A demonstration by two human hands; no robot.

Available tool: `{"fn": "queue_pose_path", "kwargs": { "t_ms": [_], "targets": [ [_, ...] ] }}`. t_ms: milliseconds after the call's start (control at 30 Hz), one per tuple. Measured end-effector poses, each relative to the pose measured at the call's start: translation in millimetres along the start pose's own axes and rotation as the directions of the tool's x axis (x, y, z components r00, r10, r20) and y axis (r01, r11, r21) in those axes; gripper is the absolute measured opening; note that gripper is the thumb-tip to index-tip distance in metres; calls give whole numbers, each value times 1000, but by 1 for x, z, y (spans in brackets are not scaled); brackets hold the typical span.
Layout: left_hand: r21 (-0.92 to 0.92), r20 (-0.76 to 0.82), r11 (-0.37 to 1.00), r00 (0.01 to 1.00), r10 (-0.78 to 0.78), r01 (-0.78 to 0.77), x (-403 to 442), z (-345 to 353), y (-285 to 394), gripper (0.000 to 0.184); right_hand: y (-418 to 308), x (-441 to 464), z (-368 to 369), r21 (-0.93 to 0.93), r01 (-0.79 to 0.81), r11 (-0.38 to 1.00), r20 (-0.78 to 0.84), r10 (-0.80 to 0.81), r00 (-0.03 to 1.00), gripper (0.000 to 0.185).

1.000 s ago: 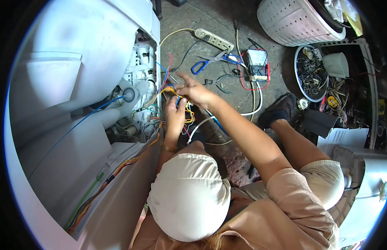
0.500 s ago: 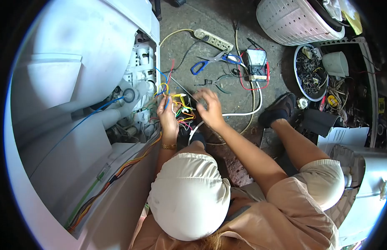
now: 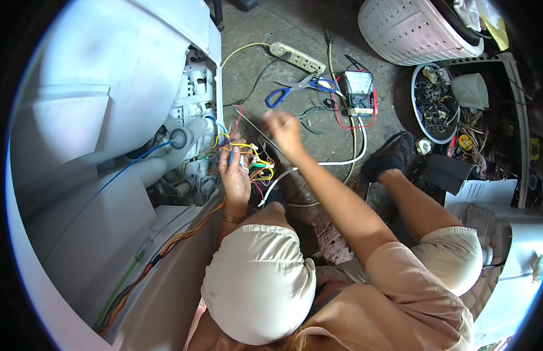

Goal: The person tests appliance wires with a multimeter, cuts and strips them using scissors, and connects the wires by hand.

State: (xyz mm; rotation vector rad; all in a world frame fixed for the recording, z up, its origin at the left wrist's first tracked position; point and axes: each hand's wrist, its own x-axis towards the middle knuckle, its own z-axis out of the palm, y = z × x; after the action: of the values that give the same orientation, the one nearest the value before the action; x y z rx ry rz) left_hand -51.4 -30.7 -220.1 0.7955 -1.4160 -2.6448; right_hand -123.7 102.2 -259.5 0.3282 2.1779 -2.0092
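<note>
Left hand pinches coloured wires at its one o'clock; a white appliance stands at nine. Right hand, at one-thirty from the left, is blurred; its closure cannot be told.

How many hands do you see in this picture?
2: the left hand holds coloured wires beside the open white casing; the right hand, blurred, is just below the scissors in the picture. No others show.

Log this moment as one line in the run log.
left hand: holding thin multicoloured plastic-coated wires | right hand: blurred, near green-handled metal pliers, grip unclear
</note>
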Motion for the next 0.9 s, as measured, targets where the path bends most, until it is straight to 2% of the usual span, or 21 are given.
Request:
{"fn": "queue_pose_path", "kwargs": {
  "t_ms": [67,100,133,200,233,300,333,400,433,467,533,600,633,667,700,733,767,800,833,867,900],
  "targets": [
    [17,67,1000,998,-16,15,-2,8,10,27,47,52,-15,-452,122,884,-278,-270,922,28],
    [62,169,998,985,13,-24,0,7,8,29,46,69,-14,-284,-174,943,-427,38,904,39],
    [63,177,998,984,0,-11,2,8,6,32,45,84,-12,-78,-443,893,-511,346,787,50],
    [104,163,995,986,-23,6,0,20,10,38,49,107,-6,92,-605,791,-523,556,646,59],
    [92,224,994,972,-71,52,1,18,12,42,54,110,-4,177,-675,716,-514,652,557,64],
    [79,343,986,925,-162,144,4,11,15,53,11,93,-3,-79,-721,689,-557,569,605,62],
    [125,327,979,925,-192,159,6,7,13,56,-8,87,-2,-207,-724,658,-565,524,637,62],
    [216,291,957,923,-251,192,11,3,7,62,9,91,-2,-268,-711,650,-509,531,678,53],
    [274,195,949,957,-216,158,6,6,1,59,11,92,-2,-286,-718,635,-506,536,676,51],
    [355,200,931,966,-166,86,7,5,-1,57,10,93,-2,-304,-722,622,-504,538,675,48],
    [472,150,877,971,-184,93,7,1,-2,58,10,87,-2,-256,-683,684,-535,488,690,40],
    [324,129,938,977,-169,120,10,-3,-6,57,22,77,1,-202,-625,754,-596,411,690,35],
    [247,102,961,982,-156,127,9,1,-6,57,24,61,-1,-279,-475,835,-555,263,789,26],
    [168,76,977,987,-143,129,10,3,-5,57,26,46,-7,-256,-293,921,-482,141,865,26],
    [266,-35,947,984,-175,178,13,0,-9,60,30,32,-15,-213,-100,972,-413,3,911,28],
    [425,-56,877,973,-222,224,15,-7,-11,64,34,17,-23,-153,92,984,-353,-141,925,31],
    [616,-6,785,996,-85,71,17,-10,-14,66,21,-1,-32,118,69,991,-260,-36,965,45],
    [646,15,763,998,-66,41,18,-10,-14,68,0,-16,-41,377,14,926,-138,41,990,60],
    [674,37,739,998,-48,10,18,-11,-13,69,-16,-26,-49,570,6,822,-64,37,997,73],
    [565,18,818,990,-138,104,17,-10,-8,68,-34,-33,-57,735,-14,678,6,14,1000,86],
    [445,15,873,973,-231,200,16,-9,-3,68,-52,-35,-67,800,-48,598,89,-39,995,98]
  ]
}}
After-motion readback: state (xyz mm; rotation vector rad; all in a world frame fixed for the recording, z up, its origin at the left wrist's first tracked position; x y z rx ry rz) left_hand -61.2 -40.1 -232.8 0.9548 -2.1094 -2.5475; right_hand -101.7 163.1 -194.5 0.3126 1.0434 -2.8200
